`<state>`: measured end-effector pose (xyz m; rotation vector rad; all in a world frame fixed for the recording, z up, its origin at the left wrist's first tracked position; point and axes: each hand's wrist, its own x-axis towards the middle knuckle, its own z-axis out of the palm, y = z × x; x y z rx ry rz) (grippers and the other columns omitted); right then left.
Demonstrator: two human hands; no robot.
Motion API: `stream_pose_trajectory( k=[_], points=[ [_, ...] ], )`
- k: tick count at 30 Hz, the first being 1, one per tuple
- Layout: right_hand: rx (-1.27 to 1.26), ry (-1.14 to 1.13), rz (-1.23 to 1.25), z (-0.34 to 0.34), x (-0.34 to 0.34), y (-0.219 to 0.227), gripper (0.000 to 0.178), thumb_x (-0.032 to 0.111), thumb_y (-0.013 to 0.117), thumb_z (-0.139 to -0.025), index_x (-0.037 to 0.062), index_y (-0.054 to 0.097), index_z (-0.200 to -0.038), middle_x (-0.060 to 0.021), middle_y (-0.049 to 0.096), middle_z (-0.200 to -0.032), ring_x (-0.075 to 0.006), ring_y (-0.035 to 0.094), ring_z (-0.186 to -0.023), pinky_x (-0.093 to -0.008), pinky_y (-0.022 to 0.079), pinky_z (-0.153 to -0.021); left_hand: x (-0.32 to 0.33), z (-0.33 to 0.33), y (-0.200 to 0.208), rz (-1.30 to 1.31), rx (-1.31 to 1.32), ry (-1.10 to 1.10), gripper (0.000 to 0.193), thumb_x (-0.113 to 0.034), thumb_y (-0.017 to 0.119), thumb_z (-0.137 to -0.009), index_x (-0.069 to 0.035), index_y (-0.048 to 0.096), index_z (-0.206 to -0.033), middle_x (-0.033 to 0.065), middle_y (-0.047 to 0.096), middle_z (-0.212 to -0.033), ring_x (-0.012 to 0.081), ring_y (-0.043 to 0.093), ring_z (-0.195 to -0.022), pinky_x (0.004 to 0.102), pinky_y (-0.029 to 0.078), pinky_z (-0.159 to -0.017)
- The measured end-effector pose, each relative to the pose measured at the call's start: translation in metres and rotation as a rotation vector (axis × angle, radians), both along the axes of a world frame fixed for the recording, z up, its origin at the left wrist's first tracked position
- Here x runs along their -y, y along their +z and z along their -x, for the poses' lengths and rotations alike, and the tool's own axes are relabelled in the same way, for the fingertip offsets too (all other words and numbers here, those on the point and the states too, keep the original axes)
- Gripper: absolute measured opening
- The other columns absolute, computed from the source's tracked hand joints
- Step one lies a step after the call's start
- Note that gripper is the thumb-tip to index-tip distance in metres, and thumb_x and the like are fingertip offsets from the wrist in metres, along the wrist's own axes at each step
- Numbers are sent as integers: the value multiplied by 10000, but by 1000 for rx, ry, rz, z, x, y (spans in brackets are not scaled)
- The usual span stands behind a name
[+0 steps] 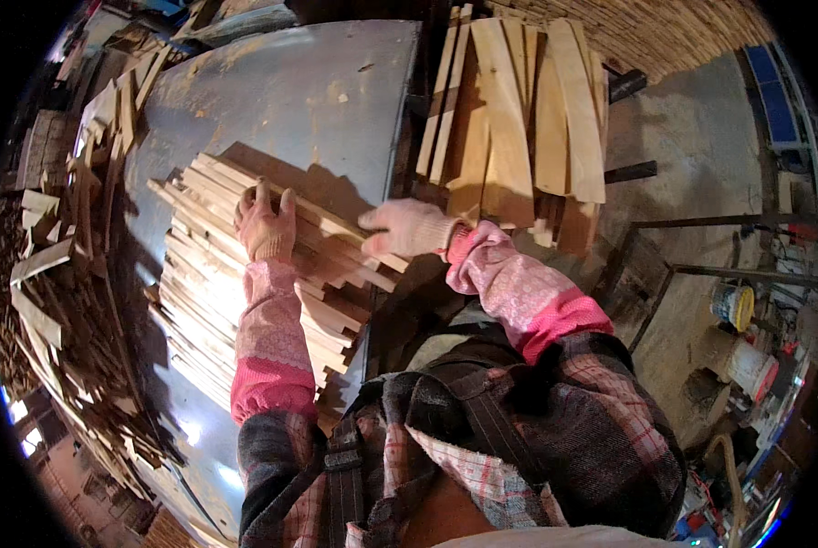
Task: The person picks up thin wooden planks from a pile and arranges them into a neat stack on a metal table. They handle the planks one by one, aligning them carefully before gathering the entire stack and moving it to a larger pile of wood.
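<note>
A layer of narrow wooden strips [210, 260] lies side by side on the grey metal tabletop [299, 82], with uneven ends. My left hand [267, 226] rests on the upper strips, its fingers spread and gripping nothing. At the strips' right ends, near the table's edge, is my right hand [407, 228], in what looks like a pale glove. Its fingers reach left with a gap between them, and I see nothing held in it. Whether its fingertips touch the strips is hard to tell. Pink patterned sleeve covers are on both forearms.
Wider wooden boards [509, 119] are stacked just right of the table. A heap of scrap wood [89, 247] runs along its left side. Metal frame bars [728, 221] and buckets [733, 306] stand on the floor at right. More stacked strips [646, 32] fill the far right.
</note>
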<state>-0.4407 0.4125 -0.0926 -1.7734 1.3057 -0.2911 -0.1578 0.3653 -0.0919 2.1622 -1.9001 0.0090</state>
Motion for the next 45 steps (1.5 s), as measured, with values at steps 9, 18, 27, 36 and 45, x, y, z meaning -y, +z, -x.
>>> stream_pose_trajectory(
  k=[9, 18, 27, 36, 45],
  points=[
    [-776, -678, -45, 151, 17, -29, 1046, 401, 867, -769, -22, 327, -1559, -268, 532, -1486, -418, 553, -1356, -481, 512, -1080, -1, 7, -1, 8, 28, -15, 551, -437, 686, -966, -168, 611, -1441, 127, 567, -1465, 379, 485, -1373, 509, 364, -1170],
    [1007, -1172, -300, 250, -44, -51, 415, 236, 717, -914, -22, 680, -1237, -108, 730, -1106, -235, 717, -982, -348, 583, -881, -6, 6, 0, 4, 17, 7, 578, -469, 670, -971, -170, 602, -1461, 121, 557, -1491, 377, 451, -1423, 516, 331, -1200],
    [708, -1034, -198, 207, -50, 13, 358, 114, 645, -902, -54, 679, -1216, -99, 728, -1043, -200, 709, -900, -326, 576, -805, -8, 3, -1, 37, -26, 13, 539, -448, 698, -946, -168, 625, -1401, 117, 581, -1432, 387, 477, -1374, 529, 345, -1187],
    [719, -340, -304, 63, 14, 37, 497, 2, 603, -880, -28, 647, -1374, -52, 716, -1184, -150, 660, -1074, -288, 523, -950, -5, 14, 13, 3, -34, 6, 613, -459, 697, -914, -153, 599, -1436, 119, 561, -1435, 389, 465, -1370, 562, 306, -1199],
    [120, -29, -73, -55, 78, -5, 332, 267, 682, -904, 92, 685, -1186, -210, 725, -1119, -416, 684, -1058, -467, 537, -921, -11, 10, 6, 26, -59, 20, 627, -463, 700, -916, -158, 590, -1453, 118, 567, -1434, 402, 448, -1393, 552, 300, -1207]
  ],
)
